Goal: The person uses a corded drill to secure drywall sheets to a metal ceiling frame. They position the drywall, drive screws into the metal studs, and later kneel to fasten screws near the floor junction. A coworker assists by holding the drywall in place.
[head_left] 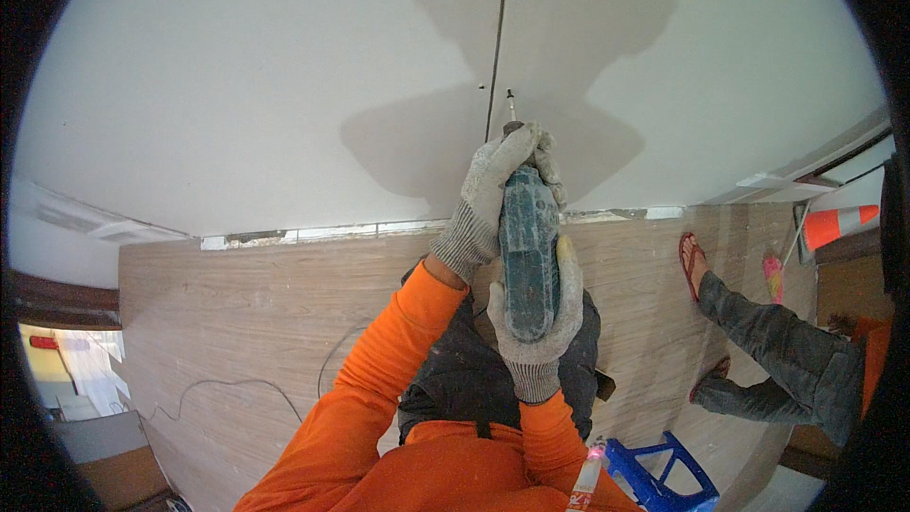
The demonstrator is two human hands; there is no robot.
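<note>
Both of my gloved hands are on a dusty teal power drill (529, 251) that points up at the white wall panel (284, 76). My left hand (493, 180) is closed round its front end, just behind the chuck. Lower down, my right hand (545, 332) wraps the rear of the body. A slim bit (513, 106) sticks out of the chuck, its tip at a small dark screw or hole (509, 92) right of the panel seam (499, 38). I cannot tell whether the tip touches it. The trigger is hidden.
A person's legs (758, 332) in dark trousers and sandals stand at the right. Beyond them lies an orange and white traffic cone (842, 226). A blue plastic stool (659, 474) is at lower right. A cable (237, 382) runs over the wood-look floor (218, 294).
</note>
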